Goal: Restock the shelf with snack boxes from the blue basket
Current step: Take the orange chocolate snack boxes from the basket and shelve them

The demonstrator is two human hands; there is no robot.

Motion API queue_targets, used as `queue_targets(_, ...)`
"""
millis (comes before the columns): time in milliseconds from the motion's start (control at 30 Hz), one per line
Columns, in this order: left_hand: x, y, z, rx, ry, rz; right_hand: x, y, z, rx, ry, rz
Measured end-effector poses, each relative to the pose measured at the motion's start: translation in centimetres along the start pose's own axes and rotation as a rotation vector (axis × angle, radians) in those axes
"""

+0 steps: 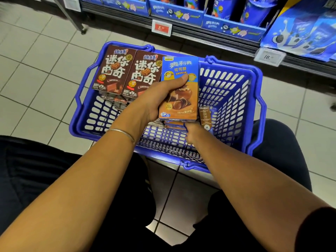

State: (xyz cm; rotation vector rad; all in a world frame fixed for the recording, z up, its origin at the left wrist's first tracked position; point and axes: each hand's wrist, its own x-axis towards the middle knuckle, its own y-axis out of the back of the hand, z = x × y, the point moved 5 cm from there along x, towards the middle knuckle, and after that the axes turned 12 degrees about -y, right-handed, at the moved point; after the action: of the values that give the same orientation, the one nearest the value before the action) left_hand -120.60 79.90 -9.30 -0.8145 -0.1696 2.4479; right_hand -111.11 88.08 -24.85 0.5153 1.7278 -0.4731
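Note:
A blue plastic basket (234,99) stands on the tiled floor in front of my knees. My left hand (160,99) grips a blue-and-orange snack box (183,99) above the basket, thumb across its front. Two brown snack boxes (116,70) top stacks at the basket's left. My right hand (192,133) reaches under the held box, and its fingers are hidden behind another orange box (174,124). A narrow brown box (204,115) stands on edge beside it. The low shelf (200,31) runs across the top.
Blue snack packs (300,31) and display trays fill the shelf. Price tags (161,27) hang on its front rail. A metal stand leg (72,19) meets the floor at the upper left. My dark-clothed knees flank the basket.

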Motion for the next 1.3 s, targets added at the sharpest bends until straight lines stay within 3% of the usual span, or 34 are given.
queue_targets(167,0.1,-0.1,0.0,-0.005,0.013,0.0,-2.2,0.5,-0.6,0.173,-0.058,-0.043)
queue_targets(267,0.3,0.1,0.2,-0.043,0.012,0.002,-4.0,0.6,-1.0,0.253,-0.023,-0.19)
queue_targets(467,0.4,0.1,1.3,-0.124,0.0,-0.015,-6.9,2.5,-1.5,0.397,0.092,-0.254)
queue_targets(833,-0.5,-0.9,1.4,-0.238,-0.031,-0.073,-8.9,3.1,-2.0,0.4,0.3,-0.322)
queue_targets(1100,-1.0,-2.1,1.0,-0.146,-0.039,-0.061,-9.1,3.2,-1.8,0.442,0.286,-0.324)
queue_targets(1300,-1.1,-2.9,0.4,-0.239,-0.015,-0.117,-9.3,3.5,-2.1,0.396,0.294,-0.303)
